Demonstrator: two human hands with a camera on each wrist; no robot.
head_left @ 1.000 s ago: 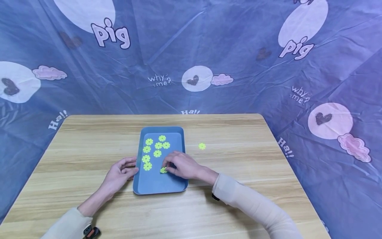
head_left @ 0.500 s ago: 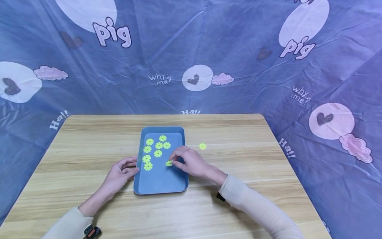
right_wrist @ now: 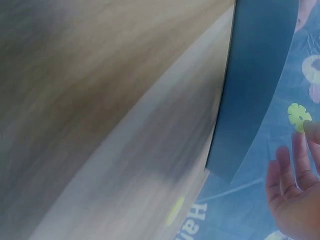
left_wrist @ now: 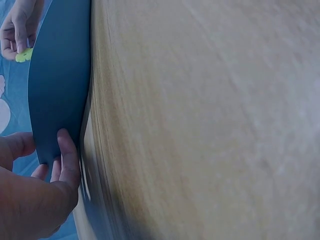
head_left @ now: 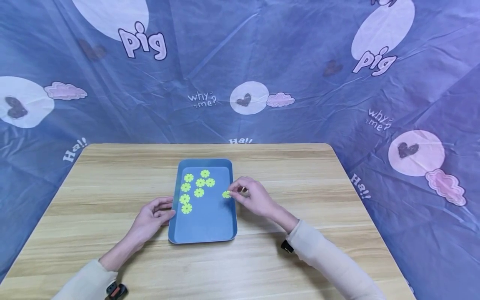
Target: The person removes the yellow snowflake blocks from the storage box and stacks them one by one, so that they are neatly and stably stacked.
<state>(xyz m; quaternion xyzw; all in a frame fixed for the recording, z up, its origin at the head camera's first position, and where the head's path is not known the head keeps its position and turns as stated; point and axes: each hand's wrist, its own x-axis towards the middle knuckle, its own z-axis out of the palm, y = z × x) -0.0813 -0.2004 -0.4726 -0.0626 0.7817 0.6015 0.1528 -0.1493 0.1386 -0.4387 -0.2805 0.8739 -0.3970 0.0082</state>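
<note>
A blue rectangular tray (head_left: 202,227) lies on the table with several yellow-green flower-shaped discs (head_left: 198,193) flat inside, toward its left and far parts. My left hand (head_left: 148,218) grips the tray's left side, the thumb at the rim and the fingertips against the outer wall, as the left wrist view shows. Over the tray's right rim, my right hand (head_left: 255,198) pinches one yellow-green flower-shaped disc (head_left: 226,194) between thumb and forefinger. That disc (right_wrist: 299,117) is held up above the rim in the right wrist view, its other fingers loosely bent.
Another yellow-green disc (right_wrist: 175,211) lies on the wooden table (head_left: 300,175) right of the tray; in the head view my right hand mostly hides it. A blue printed cloth (head_left: 240,50) hangs behind the table and along its sides.
My right hand has lifted the disc from the tray's lower middle and carried it right and away, to the right rim. The left hand and tray have stayed put.
</note>
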